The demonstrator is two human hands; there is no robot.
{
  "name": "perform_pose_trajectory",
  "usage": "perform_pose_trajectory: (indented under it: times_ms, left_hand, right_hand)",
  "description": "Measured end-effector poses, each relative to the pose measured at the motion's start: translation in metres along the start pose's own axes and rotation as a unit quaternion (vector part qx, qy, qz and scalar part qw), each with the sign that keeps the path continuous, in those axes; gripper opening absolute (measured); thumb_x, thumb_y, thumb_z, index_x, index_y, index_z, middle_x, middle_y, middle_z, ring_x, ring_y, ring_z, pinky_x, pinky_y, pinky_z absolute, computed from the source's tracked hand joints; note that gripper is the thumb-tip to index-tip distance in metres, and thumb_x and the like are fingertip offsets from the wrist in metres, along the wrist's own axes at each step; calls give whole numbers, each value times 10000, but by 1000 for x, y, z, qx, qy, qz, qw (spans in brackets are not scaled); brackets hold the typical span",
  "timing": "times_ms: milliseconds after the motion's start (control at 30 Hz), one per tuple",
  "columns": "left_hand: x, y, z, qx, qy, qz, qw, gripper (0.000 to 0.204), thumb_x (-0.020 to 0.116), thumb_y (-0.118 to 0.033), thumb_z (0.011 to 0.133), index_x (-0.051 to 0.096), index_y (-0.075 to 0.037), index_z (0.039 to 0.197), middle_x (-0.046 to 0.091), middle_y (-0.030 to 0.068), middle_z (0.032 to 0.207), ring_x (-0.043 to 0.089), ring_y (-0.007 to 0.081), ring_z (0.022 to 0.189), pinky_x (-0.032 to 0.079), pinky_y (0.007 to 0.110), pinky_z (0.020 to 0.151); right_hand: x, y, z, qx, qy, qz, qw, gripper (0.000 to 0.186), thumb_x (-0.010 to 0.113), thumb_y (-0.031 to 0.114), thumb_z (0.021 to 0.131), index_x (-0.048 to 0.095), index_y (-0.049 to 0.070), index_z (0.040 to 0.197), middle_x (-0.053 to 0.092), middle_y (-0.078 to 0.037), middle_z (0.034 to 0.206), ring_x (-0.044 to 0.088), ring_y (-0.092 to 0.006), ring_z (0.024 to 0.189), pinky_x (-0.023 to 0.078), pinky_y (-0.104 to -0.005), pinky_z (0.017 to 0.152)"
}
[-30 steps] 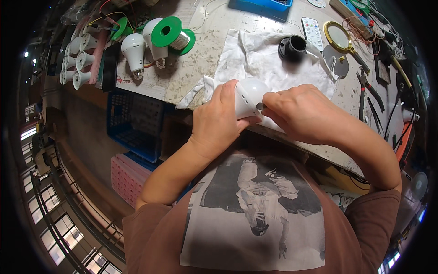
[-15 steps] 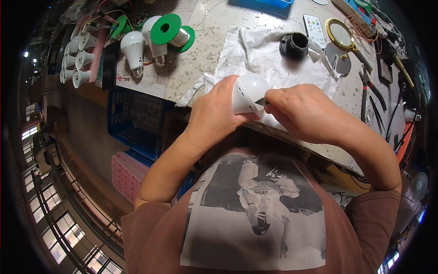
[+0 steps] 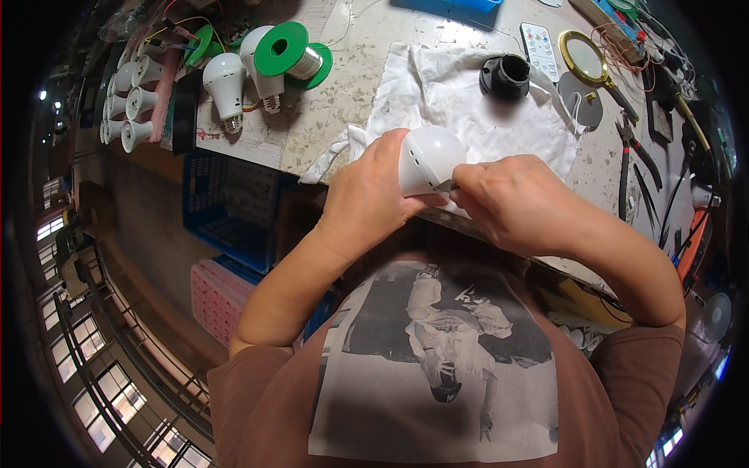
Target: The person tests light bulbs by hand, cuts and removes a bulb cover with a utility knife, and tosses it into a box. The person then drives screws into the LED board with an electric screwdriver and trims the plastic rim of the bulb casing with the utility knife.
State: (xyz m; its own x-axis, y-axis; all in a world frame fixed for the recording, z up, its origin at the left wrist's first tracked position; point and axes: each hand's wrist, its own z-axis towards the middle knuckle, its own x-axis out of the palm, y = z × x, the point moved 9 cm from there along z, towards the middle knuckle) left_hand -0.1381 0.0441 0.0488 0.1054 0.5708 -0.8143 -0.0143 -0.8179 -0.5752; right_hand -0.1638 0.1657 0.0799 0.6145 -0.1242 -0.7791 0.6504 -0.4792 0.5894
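Centrally, a white light bulb point(image 3: 431, 160) was held in the left hand point(image 3: 360, 189), tilted, its dome leaning up and to the right, at the near edge of the workbench point(image 3: 324, 129). The bulb's body was gripped firmly between thumb and fingers. The right hand point(image 3: 519, 201) was pinched closed against the bulb's right side, apparently on a thin dark tool point(image 3: 445, 186), mostly hidden by the fingertips. Beyond, a black round holder point(image 3: 505, 79) was set on a white cloth point(image 3: 437, 86), and pliers point(image 3: 626, 168) were laid to the right. A slip was judged possible: if pressed too hard, the tool could be skidded off the smooth shell toward the left thumb, or the shell could be scratched. If the left grip were loosened, the bulb could be dropped off the edge, since it seemed mainly supported by that hand
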Motion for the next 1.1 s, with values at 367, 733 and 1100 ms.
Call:
perform_pose_trajectory:
  times_ms: [367,733,1100]
  left_hand:
    - [-1,2,1,-10,4,-21,1000,880,928,-435,634,522,-34,1304,701,195,1091,693,384,998,561,437,823]
    - [1,2,2,-16,12,-17,1000,864,928,-405,645,514,-41,1310,699,202,1087,690,392,998,559,443,822]
    - [6,-4,-3,46,-1,37,998,842,870,-414,721,430,37,1279,644,211,1086,693,389,868,576,440,695]
  right_hand:
    - [-8,-7,3,12,-25,46,999,216,578,200,965,633,13,872,656,-213,708,654,-425,687,506,-519,649]
    - [-11,-1,1,30,-37,-8,999,157,602,148,908,634,-3,882,680,-212,734,679,-404,682,532,-494,638]
    - [-6,7,6,39,9,-86,995,117,601,68,826,623,-32,882,687,-236,739,709,-390,678,566,-464,613]
